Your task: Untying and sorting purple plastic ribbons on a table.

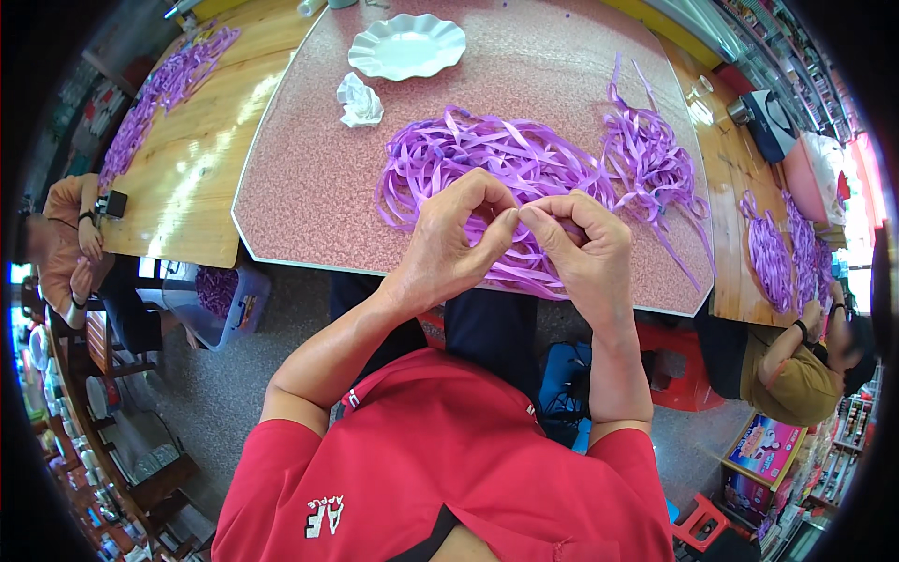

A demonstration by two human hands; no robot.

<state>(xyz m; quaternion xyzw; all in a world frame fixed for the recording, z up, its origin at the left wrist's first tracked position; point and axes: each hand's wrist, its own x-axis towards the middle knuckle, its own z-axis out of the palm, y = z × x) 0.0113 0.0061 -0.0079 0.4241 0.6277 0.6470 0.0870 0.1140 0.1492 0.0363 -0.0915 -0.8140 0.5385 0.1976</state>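
Observation:
A loose heap of purple ribbons (506, 150) lies on the pink speckled table in front of me. Above its near edge my left hand (464, 234) and my right hand (581, 239) meet, thumbs and index fingertips pinched close together. Whatever sits between those fingertips is too small to make out. A second bunch of purple ribbons (651, 159) lies to the right, its loose ends trailing toward the table's near and far edges. Part of the heap is hidden behind my hands.
A white scalloped plate (407, 47) and crumpled white tissue (360, 100) lie at the far left of the pink table (300, 178). Co-workers sit at wooden tables on both sides, with more purple ribbons (770, 258). A plastic bin (245, 314) stands on the floor at left, a red stool (679, 370) at right.

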